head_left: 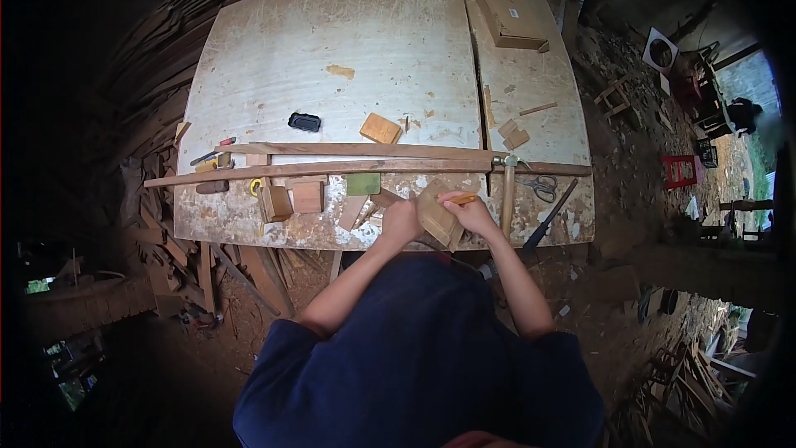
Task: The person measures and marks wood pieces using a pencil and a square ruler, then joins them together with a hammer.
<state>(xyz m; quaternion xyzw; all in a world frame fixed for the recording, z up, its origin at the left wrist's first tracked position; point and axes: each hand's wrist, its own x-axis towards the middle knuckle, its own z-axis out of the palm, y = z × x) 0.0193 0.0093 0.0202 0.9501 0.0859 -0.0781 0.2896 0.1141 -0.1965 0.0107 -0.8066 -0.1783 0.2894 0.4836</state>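
At the table's front edge my left hand is closed on the left side of a flat brown wooden piece. My right hand pinches a short orange-brown pencil-like stick over the same piece, near its upper right. Left of my hands are a green block, a reddish wooden block and a small open box-like wooden piece. Two long wooden strips run across the table behind my hands. A hammer lies just right of my right hand.
On the worn table are a black tray, an orange-brown block, a cardboard box, scissors and a dark saw-like tool. A narrow gap splits the tabletop. Stacked wood stands at the left.
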